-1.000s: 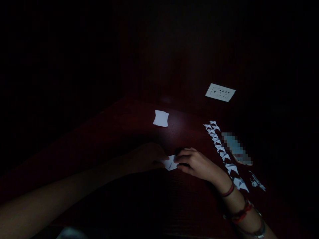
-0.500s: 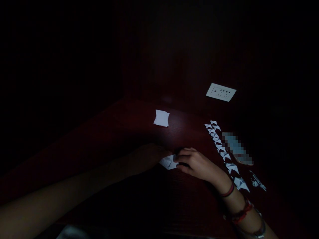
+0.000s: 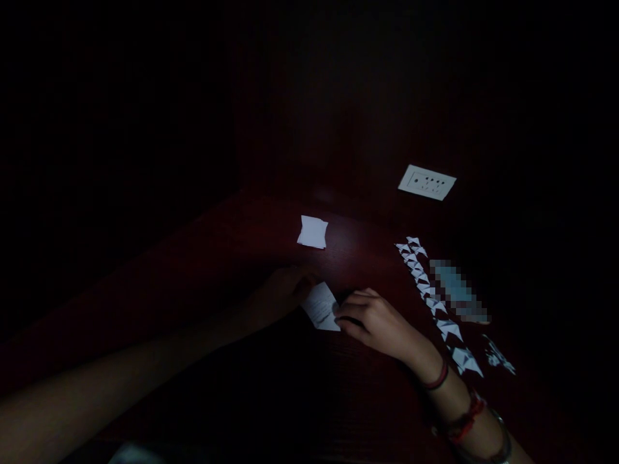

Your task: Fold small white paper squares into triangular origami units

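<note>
A small piece of white paper with faint marks and a fold along its lower edge lies on the dark red table between my hands. My left hand, deep in shadow, has its curled fingers at the paper's upper left edge. On the opposite side, my right hand pinches the paper's right edge between thumb and fingers. Beyond the hands sits a small stack of white paper squares. To the right, a row of folded white paper pieces runs from the back toward my right forearm.
A blurred-out bluish oblong object lies right of the folded row. Nearer to me is a small cluster of white bits, too dim to identify. A white socket plate is on the back wall. Much of the surroundings is dark.
My left hand has shifted slightly left and away from me. More of the paper shows between the hands, and it looks turned and opened out. My right hand has barely moved.
</note>
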The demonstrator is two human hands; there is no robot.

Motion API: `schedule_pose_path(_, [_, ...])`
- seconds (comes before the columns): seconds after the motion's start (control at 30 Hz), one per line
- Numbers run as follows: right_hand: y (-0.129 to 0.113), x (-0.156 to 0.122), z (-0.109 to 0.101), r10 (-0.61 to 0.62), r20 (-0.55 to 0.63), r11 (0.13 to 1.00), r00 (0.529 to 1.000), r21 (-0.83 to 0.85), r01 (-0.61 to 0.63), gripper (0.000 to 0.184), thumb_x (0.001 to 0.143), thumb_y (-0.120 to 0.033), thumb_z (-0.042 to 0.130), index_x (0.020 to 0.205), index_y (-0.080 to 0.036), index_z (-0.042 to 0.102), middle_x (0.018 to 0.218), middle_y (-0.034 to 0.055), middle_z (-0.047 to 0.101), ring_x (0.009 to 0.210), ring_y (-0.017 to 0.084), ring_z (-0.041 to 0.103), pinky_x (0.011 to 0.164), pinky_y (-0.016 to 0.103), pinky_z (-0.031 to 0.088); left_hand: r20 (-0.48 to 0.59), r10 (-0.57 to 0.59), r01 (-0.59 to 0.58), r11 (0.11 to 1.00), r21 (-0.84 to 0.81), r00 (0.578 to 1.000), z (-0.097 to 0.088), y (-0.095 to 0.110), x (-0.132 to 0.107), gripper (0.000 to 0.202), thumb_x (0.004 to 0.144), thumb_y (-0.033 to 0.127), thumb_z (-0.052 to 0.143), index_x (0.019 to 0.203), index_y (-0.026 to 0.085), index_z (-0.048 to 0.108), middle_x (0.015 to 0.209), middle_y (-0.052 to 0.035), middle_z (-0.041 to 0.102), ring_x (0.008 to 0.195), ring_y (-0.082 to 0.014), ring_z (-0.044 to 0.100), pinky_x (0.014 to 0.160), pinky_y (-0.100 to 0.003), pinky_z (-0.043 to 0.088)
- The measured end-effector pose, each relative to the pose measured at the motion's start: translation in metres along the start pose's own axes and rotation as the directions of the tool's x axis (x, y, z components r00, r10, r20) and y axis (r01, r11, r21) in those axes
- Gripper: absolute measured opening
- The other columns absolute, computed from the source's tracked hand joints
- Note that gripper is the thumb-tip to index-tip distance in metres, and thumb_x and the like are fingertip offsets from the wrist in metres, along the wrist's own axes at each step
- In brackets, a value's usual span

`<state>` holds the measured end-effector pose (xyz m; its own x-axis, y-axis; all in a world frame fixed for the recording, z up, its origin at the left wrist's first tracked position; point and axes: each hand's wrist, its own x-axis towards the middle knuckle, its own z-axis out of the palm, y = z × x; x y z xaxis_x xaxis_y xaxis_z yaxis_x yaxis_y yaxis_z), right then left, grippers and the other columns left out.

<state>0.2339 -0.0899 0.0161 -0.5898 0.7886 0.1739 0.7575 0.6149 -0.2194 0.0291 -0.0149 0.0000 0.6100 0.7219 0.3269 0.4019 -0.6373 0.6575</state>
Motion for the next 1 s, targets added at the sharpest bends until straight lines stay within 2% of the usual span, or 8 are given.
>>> schedule_pose_path(0.17, [-0.002,0.007,0.009,0.250,-0.293,0.959,0.923,0.210,-0.192,0.010,0.079,-0.023,0.054,0.086,-0.016,0.053,0.080,0.0025,0.054,0.074,0.013,0.050,0.069,0.024,0.039,-0.035,0.096,-0.094,0.994,0.057,0.995,0.001,0.007,-0.003,0.019,0.088,0.020,0.039,0.100,0.019,0.054,0.098,-0.0008,0.059,0.087,-0.0131,0.056,0.078,-0.024,0.044])
schedule_pose_path(0.23, [-0.005,0.010,0.011,0.267,-0.338,0.941,0.903,0.291,-0.170,0.013,0.077,-0.023,0.056,0.089,-0.016,0.054,0.081,0.0026,0.053,0.075,0.013,0.050,0.067,0.022,0.039,-0.045,0.175,-0.168,0.977,0.131,0.984,0.003,0.009,-0.005,0.019,0.088,0.019,0.039,0.100,0.019,0.054,0.099,-0.0013,0.059,0.089,-0.0140,0.055,0.080,-0.027,0.043])
schedule_pose_path(0.3, [-0.007,0.014,0.013,0.288,-0.346,0.925,0.893,0.342,-0.166,0.006,0.079,-0.022,0.053,0.079,-0.017,0.056,0.074,0.0010,0.052,0.069,0.012,0.049,0.063,0.021,0.038,-0.048,0.237,-0.223,0.953,0.206,0.970,0.005,0.011,-0.007,0.020,0.088,0.018,0.039,0.102,0.019,0.054,0.099,-0.0017,0.059,0.090,-0.0153,0.055,0.082,-0.030,0.042])
schedule_pose_path(0.37, [-0.007,0.017,0.015,0.348,-0.345,0.898,0.872,0.389,-0.205,0.015,0.080,-0.022,0.050,0.067,-0.016,0.054,0.064,-0.0010,0.049,0.060,0.011,0.046,0.056,0.020,0.036,-0.072,0.251,-0.227,0.943,0.242,0.965,0.005,0.011,-0.007,0.022,0.087,0.020,0.041,0.106,0.020,0.052,0.104,-0.0028,0.057,0.095,-0.0173,0.052,0.086,-0.033,0.040])
schedule_pose_path(0.53, [-0.001,0.018,0.019,0.475,-0.324,0.781,0.818,0.584,-0.222,0.014,0.078,-0.027,0.050,0.071,-0.015,0.056,0.058,-0.0030,0.047,0.054,0.009,0.043,0.052,0.020,0.034,-0.188,0.009,-0.005,1.000,0.025,0.982,0.001,0.007,-0.003,0.044,0.079,0.029,0.055,0.120,0.022,0.039,0.116,-0.0057,0.048,0.104,-0.0204,0.048,0.086,-0.037,0.041])
schedule_pose_path(0.67, [0.001,0.016,0.018,0.487,-0.344,0.758,0.803,0.622,-0.194,0.015,0.078,-0.027,0.050,0.073,-0.015,0.056,0.060,-0.0022,0.048,0.056,0.010,0.044,0.053,0.020,0.035,0.012,-0.184,0.178,0.927,-0.330,0.983,-0.002,0.006,0.001,0.043,0.078,0.031,0.054,0.117,0.020,0.037,0.090,-0.0015,0.058,0.082,-0.0163,0.059,0.072,-0.031,0.047])
schedule_pose_path(0.83, [-0.011,0.015,0.013,0.408,-0.429,0.869,0.806,0.454,-0.198,0.011,0.079,-0.023,0.048,0.072,-0.017,0.053,0.063,-0.0021,0.048,0.058,0.010,0.045,0.055,0.020,0.035,0.091,-0.229,0.244,0.837,-0.490,0.969,-0.002,0.017,0.000,0.046,0.078,0.030,0.055,0.118,0.018,0.036,0.082,-0.0006,0.059,0.077,-0.0152,0.059,0.070,-0.029,0.047])
schedule_pose_path(1.0, [-0.016,0.014,0.013,0.426,-0.448,0.876,0.786,0.420,-0.236,0.005,0.076,-0.019,0.048,0.072,-0.019,0.045,0.062,-0.0037,0.047,0.055,0.009,0.044,0.054,0.020,0.035,0.068,-0.222,0.230,0.878,-0.420,0.973,-0.001,0.019,-0.003,0.056,0.073,0.029,0.060,0.122,0.019,0.033,0.085,-0.0015,0.059,0.076,-0.0159,0.059,0.067,-0.028,0.048])
